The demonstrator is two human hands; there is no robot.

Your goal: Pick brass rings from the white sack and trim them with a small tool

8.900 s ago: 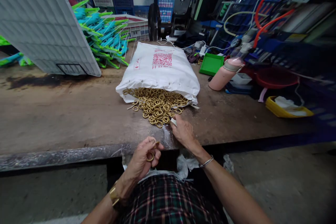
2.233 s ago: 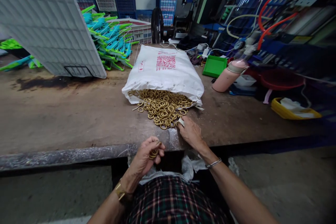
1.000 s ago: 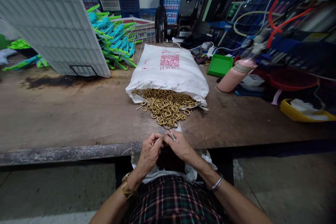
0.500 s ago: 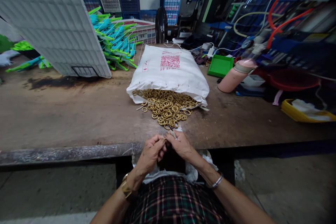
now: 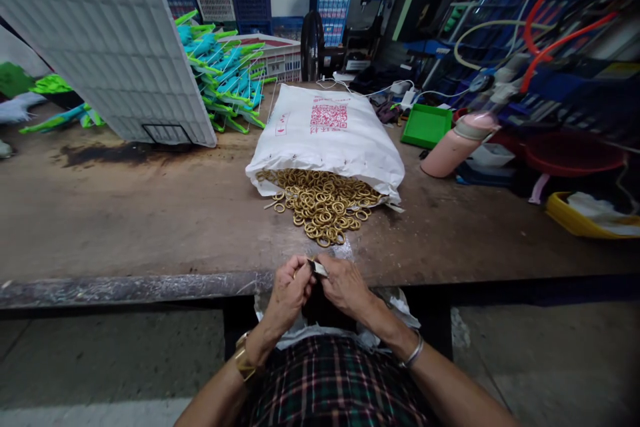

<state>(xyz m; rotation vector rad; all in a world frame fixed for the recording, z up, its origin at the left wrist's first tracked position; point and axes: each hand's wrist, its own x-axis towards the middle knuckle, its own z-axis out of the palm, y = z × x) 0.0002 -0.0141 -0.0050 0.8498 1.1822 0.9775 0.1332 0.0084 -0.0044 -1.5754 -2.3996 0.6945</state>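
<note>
My left hand [image 5: 290, 287] is closed in a pinch near the table's front edge. A sliver of a brass ring [image 5: 295, 273] shows at its fingertips, mostly hidden by them. Close against it, my right hand [image 5: 346, 285] grips a small flat tool [image 5: 320, 269] with a pale body and a dark end, perhaps a small blade. The dark end points at the left fingertips. Just beyond both hands, a heap of brass rings [image 5: 325, 210] spills from the mouth of a white woven sack [image 5: 290, 147] lying on its side.
The wooden table [image 5: 150, 227] carries a white ribbed panel [image 5: 150, 67] and a pile of green-and-blue plastic parts [image 5: 230, 80] at left. To the right are a green tray [image 5: 427, 125], a pink bottle [image 5: 453, 147] and a yellow tray [image 5: 575, 217]. A fan [image 5: 313, 47] stands behind.
The pale tool in my right hand has swung from pointing away over the rings to lying across toward my left fingertips. The view has shifted slightly.
</note>
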